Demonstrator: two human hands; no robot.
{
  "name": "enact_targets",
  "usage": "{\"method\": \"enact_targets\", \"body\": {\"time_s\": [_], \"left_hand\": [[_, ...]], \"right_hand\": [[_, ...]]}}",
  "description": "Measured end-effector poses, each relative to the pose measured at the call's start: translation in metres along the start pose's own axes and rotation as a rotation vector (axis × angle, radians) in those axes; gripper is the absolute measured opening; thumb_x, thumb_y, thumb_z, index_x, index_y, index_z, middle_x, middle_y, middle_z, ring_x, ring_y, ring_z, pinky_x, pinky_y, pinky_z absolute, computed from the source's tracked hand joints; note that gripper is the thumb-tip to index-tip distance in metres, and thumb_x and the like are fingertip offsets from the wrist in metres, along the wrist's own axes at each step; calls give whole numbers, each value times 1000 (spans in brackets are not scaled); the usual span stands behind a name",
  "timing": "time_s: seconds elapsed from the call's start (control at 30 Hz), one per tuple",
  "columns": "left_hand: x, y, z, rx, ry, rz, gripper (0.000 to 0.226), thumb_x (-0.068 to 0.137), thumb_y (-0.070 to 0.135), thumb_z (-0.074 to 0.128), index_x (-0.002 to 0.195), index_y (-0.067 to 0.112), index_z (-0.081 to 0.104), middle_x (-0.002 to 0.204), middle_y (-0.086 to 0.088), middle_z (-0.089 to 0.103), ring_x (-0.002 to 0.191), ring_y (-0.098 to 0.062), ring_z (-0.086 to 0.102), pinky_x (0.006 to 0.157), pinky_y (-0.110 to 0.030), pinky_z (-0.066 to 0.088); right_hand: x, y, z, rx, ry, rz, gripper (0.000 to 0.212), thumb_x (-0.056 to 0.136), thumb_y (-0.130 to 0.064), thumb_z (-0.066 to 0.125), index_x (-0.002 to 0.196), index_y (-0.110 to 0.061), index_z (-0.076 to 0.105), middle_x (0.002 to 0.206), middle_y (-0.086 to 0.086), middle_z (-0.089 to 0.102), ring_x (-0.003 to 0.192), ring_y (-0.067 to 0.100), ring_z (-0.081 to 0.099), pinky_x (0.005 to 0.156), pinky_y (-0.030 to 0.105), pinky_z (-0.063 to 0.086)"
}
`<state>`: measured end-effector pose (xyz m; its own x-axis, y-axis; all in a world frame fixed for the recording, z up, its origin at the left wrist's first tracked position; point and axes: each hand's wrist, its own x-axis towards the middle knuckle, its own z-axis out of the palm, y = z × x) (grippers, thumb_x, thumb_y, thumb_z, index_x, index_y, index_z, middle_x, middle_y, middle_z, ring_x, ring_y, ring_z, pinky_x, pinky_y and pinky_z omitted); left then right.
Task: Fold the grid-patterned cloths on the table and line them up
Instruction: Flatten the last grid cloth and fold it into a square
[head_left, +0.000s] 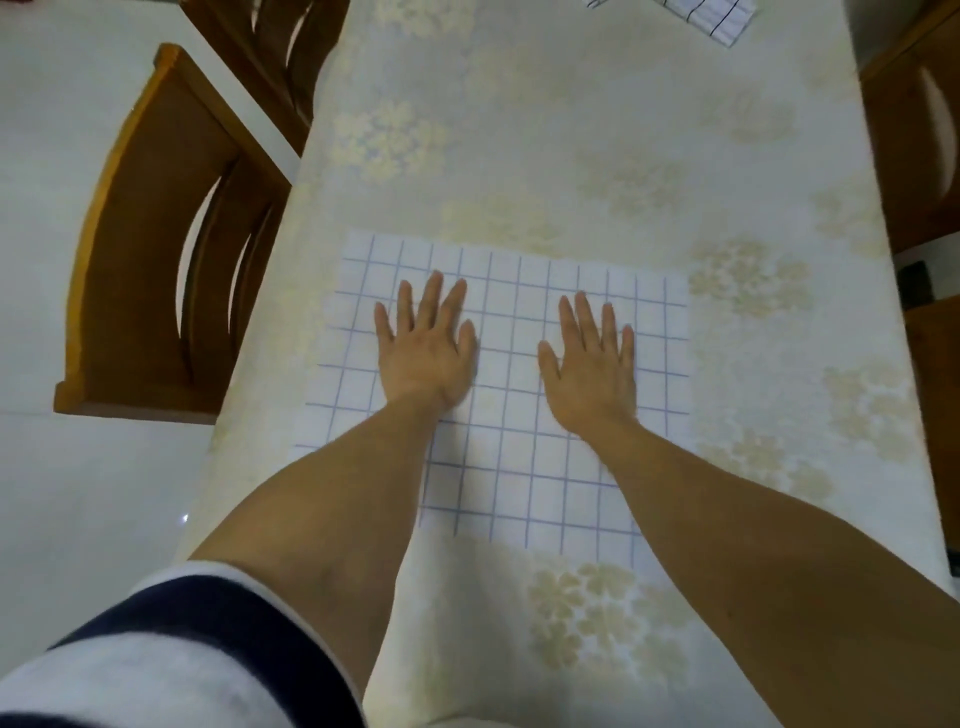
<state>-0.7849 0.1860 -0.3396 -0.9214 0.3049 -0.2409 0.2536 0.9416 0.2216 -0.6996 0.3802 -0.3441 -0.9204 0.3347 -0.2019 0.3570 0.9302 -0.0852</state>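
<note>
Cloth flat on table centre. Left hand & right hand press on it, fingers straight, grasping nothing. Risk: cloth slips on smooth cover, fold goes crooked.

Both arms are stretched out forward, bare forearms. Left hand and right hand lie palm down, side by side, fingers straight and slightly spread.

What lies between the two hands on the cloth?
Only bare grid-patterned cloth, between the left hand and the right hand; the head view shows it.
</note>
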Motion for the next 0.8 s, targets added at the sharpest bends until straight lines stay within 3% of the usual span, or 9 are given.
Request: {"method": "enact_targets", "body": {"time_s": [0.2, 0.3, 0.37, 0.43, 0.53, 0.63, 0.73, 0.8], "left_hand": [[0, -3, -2, 76, -66, 29, 66, 97, 67, -8, 156, 40, -21, 163, 12, -30, 152, -26, -26, 120, -61, -12], [2, -4, -12, 83, -113, 60, 75, 96, 71, -6, 156, 32, -24, 162, 7, -33, 152, -29, -26, 119, -64, -11], [-5, -4, -19, 91, -63, 164, 84, 94, 74, 5, 158, 25, -19, 165, 1, -28, 154, -30, -20, 122, -61, -8], [-22, -4, -24, 14, -70, 332, 95, 90, 77, 26, 161, 24, -8, 169, 0, -15, 156, -26, -12, 124, -58, -2], [-41, 0, -25, -36, -332, 405, 109, 84, 71, 61, 161, 33, -4, 169, 5, -16, 156, -26, -13, 122, -63, -1], [-36, 12, -31, 59, -440, 318, 130, 73, 71, 74, 161, 29, -11, 167, 6, -24, 154, -30, -18, 119, -70, -3], [-32, 28, -38, 147, -511, 270, 146, 63, 71, 82, 158, 28, -21, 164, 4, -32, 153, -34, -22, 115, -76, -1], [-32, 32, -41, 178, -540, 243, 150, 60, 70, 84, 157, 30, -23, 163, 4, -35, 152, -35, -23, 113, -77, 1]], "right_hand": [[-15, 54, -2, -11, -45, 73, 71, 98, -68, 3, 158, -32, -8, 166, -7, -14, 153, 23, -11, 124, 46, -4], [-47, 73, -5, 50, 41, 159, 76, 98, -70, 20, 158, -23, 18, 165, 8, 16, 150, 31, 16, 123, 47, 15], [-72, 80, -9, 139, 161, 352, 80, 91, -70, 43, 149, -15, 40, 149, 16, 40, 133, 38, 38, 110, 50, 32], [-89, 87, -11, 261, 190, 571, 86, 79, -68, 64, 140, -9, 48, 135, 19, 47, 120, 39, 46, 103, 51, 38], [-85, 97, -29, 560, 16, 721, 83, 73, -55, 81, 131, -6, 50, 131, 20, 56, 114, 38, 58, 97, 47, 49], [-72, 99, -44, 673, -233, 725, 77, 76, -49, 81, 131, -1, 56, 132, 17, 61, 115, 34, 62, 96, 40, 51], [-70, 91, -51, 697, -229, 659, 56, 79, -52, 77, 111, -8, 66, 112, 10, 65, 99, 29, 65, 84, 37, 52], [-76, 86, -60, 776, -103, 636, 38, 82, -52, 73, 76, -18, 58, 79, 2, 59, 70, 21, 57, 61, 31, 44]]}}
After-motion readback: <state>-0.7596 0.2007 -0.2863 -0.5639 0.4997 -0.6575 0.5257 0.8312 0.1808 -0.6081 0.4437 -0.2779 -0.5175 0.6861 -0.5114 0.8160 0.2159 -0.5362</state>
